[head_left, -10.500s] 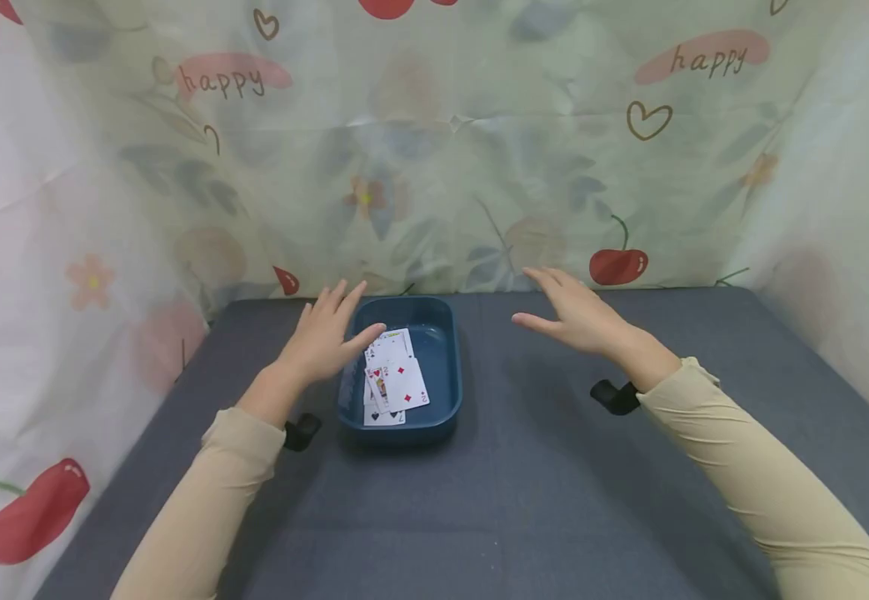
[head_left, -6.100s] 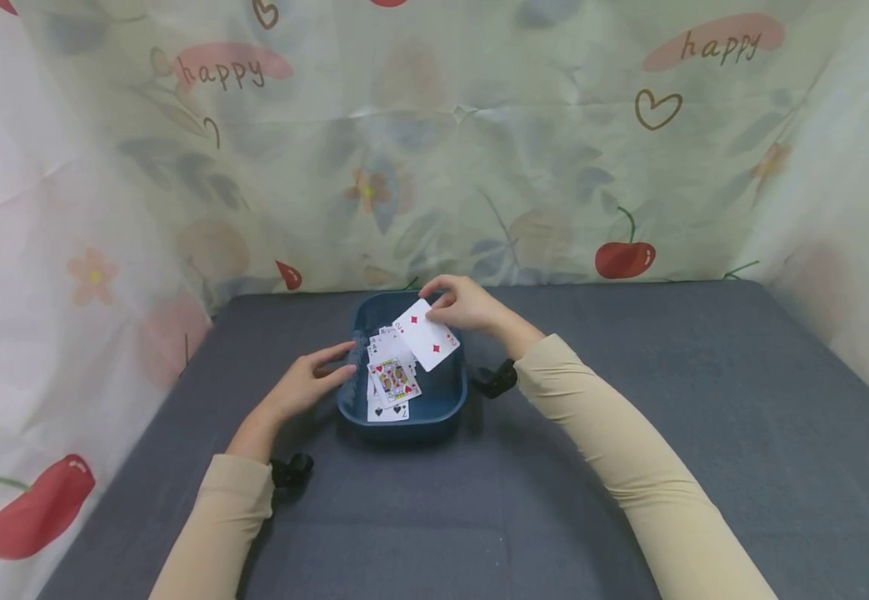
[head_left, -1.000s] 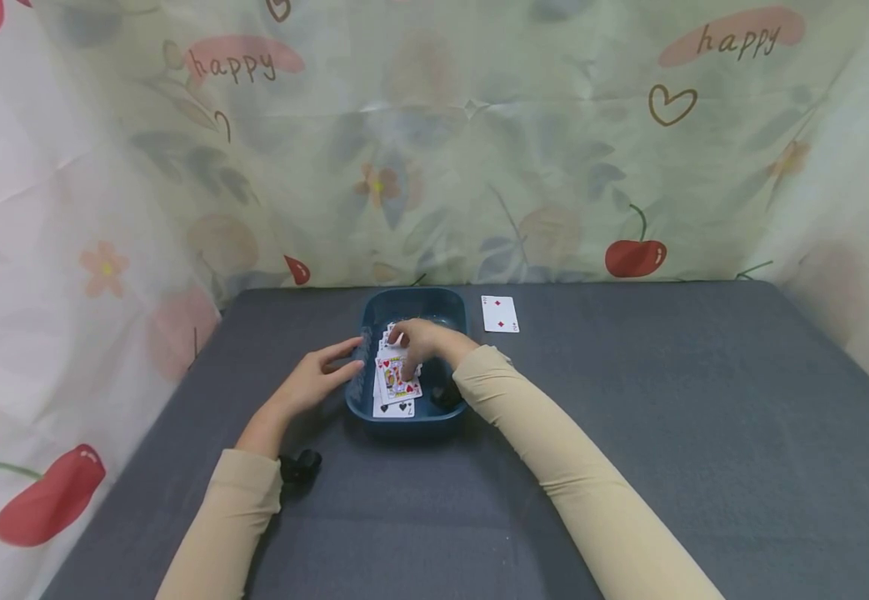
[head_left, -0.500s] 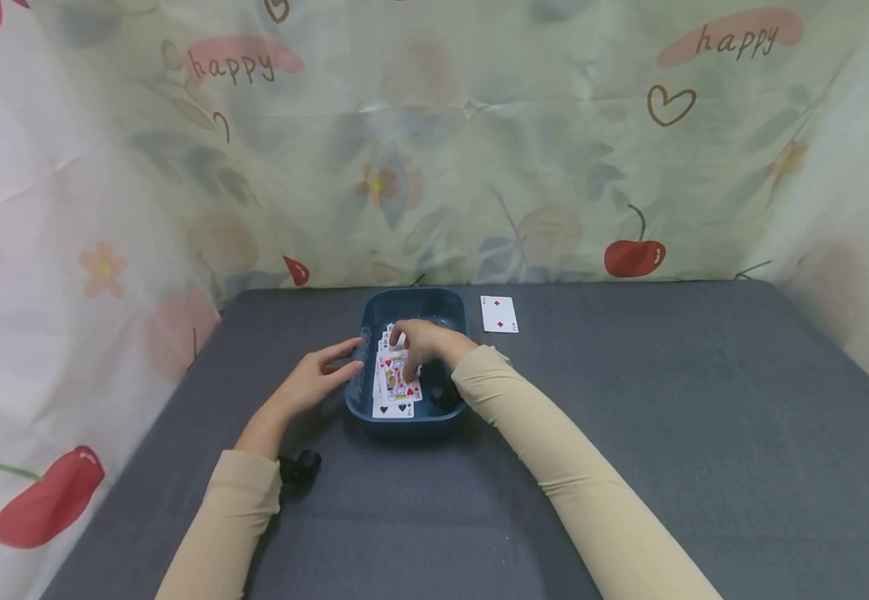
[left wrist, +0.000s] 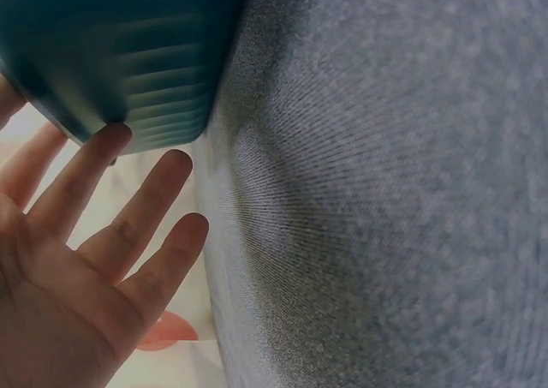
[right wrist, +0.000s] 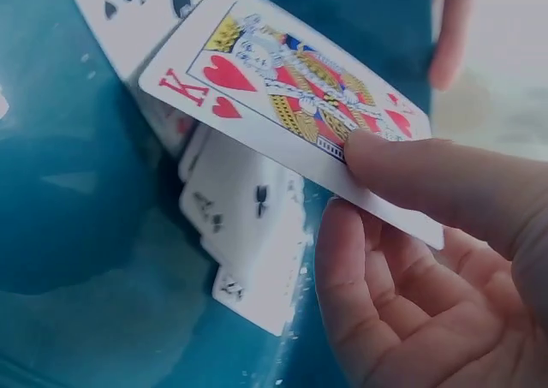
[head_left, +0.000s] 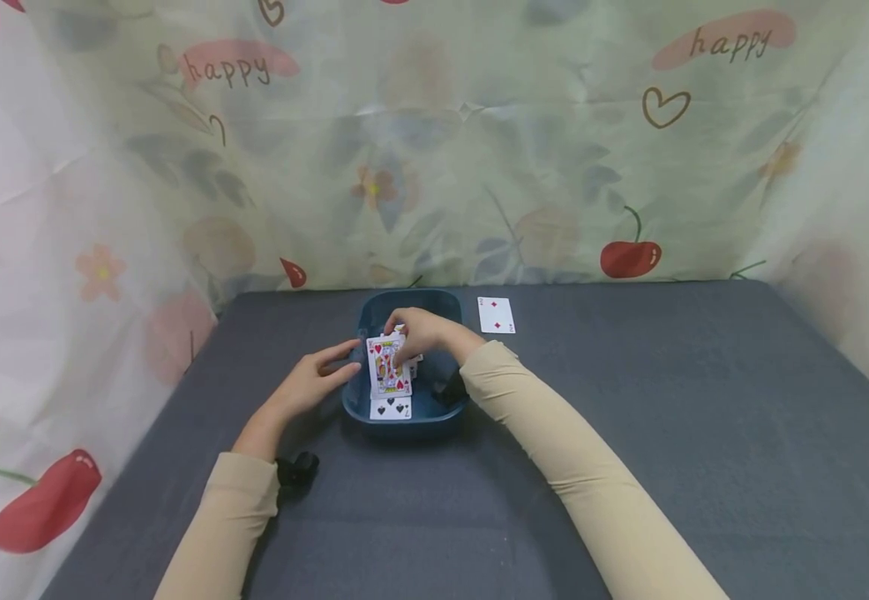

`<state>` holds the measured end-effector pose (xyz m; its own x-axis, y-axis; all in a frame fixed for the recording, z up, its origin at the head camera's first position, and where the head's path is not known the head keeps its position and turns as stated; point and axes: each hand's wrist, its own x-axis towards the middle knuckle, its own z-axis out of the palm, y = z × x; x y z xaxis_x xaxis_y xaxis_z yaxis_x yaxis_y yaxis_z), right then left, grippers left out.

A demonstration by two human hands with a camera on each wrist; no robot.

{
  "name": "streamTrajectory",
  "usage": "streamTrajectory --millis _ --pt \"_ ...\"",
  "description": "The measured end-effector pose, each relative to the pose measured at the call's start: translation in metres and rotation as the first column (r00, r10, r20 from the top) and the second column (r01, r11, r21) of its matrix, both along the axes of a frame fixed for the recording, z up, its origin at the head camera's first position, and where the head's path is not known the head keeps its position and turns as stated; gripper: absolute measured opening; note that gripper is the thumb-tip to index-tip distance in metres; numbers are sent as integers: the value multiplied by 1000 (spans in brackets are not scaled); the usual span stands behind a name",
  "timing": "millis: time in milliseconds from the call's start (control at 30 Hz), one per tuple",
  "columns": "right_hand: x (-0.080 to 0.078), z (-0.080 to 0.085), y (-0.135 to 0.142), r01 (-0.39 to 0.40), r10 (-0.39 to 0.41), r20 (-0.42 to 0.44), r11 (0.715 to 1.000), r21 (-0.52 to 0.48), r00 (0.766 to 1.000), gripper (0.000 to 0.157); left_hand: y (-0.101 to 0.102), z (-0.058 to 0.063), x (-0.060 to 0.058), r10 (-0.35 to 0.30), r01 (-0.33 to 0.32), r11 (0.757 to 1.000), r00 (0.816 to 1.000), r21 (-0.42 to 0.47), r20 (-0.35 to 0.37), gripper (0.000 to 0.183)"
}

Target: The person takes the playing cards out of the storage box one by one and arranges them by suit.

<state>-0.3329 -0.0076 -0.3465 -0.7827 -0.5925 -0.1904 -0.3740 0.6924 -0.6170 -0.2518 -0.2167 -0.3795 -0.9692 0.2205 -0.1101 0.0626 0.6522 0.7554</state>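
Pinching king of hearts [right wrist: 287, 97]: right fingers [right wrist: 341, 259] | spread, seemingly touching tub [left wrist: 145, 45]: left fingers [left wrist: 84, 176]

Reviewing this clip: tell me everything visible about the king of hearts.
The king of hearts is a white playing card, paper-like, showing a red K, red hearts and a framed figure in red, yellow and blue. It is face up and tilted, above other cards in the blue tub. The right hand pinches it by one long edge, thumb on its face. Whether it touches other cards is unclear.
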Motion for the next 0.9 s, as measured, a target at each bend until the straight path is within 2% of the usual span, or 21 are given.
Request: streamTrajectory --millis 133,333,533,900 --pt "2 7 1 0 1 18 999 -34 1000 42 0 -1 0 4 -4 1000 1000 -9 -2 60" --pt "2 15 10 31 -25 41 990 -140 999 39 1 0 1 6 -6 1000 1000 -13 -3 59" --pt "1 18 24 64 -66 -2 973 -223 998 38 1 -1 0 7 -7 1000 1000 -20 -8 59" --pt "1 24 54 152 -149 37 917 -370 988 37 2 -1 1 12 -12 1000 1000 -20 -17 57"
